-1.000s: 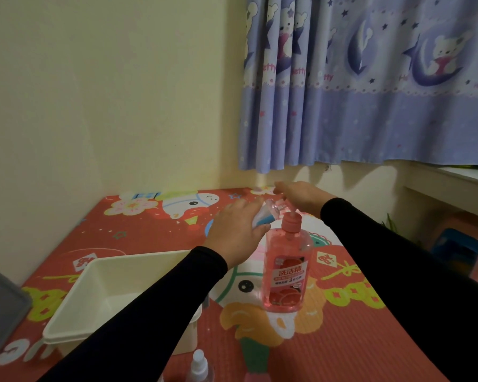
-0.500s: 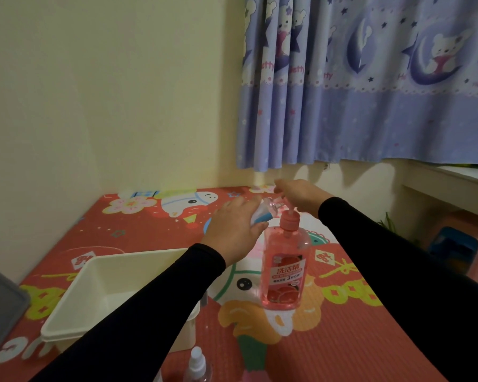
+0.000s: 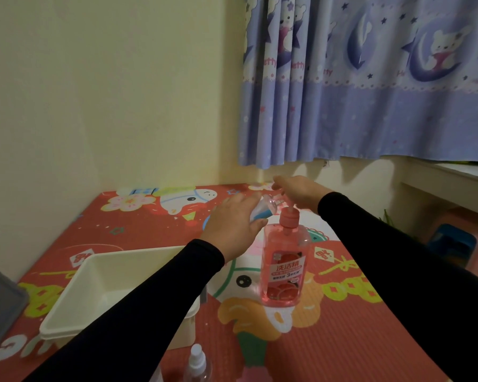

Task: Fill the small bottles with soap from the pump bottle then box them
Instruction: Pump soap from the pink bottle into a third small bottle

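I'm mid-fill on a small bottle, by my reckoning. My left hand point(image 3: 233, 224) is wrapped round the small clear bottle with a blue band point(image 3: 262, 210), tilted with its long axis slanting up and its mouth aimed right, at the spout of the tall pink pump bottle of soap point(image 3: 284, 266). My right hand point(image 3: 298, 193) lies flat on the pump head. The cream plastic box point(image 3: 75, 301), left of the pump bottle, looks empty where I can see. A white-capped spray bottle point(image 3: 197, 363) waits below the pump bottle, unboxed.
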A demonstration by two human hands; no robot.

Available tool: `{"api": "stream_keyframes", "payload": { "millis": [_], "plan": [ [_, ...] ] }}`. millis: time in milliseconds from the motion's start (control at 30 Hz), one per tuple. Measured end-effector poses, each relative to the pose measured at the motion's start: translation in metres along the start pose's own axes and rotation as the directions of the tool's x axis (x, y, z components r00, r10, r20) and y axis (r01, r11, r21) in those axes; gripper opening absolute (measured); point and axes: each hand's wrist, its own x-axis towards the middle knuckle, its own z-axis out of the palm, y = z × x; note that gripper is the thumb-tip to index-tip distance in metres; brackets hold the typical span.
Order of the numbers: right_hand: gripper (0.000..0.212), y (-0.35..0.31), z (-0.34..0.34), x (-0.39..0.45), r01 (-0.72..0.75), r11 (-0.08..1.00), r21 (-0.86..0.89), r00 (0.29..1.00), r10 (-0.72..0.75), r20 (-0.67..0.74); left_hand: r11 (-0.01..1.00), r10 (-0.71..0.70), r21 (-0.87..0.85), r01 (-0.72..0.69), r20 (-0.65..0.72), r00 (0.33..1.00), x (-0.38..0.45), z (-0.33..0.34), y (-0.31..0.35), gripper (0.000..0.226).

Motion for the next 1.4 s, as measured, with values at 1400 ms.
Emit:
{"api": "stream_keyframes", "payload": {
  "millis": [1400],
  "plan": [
    [0.043, 0.007, 0.013, -0.001, -0.014, 0.999, 0.048, 1.000, 0.015, -0.007, 1.000, -0.022, -0.006, 0.022, 0.003, 1.000, -0.006, 0.011, -0.003, 0.053]
  ]
}}
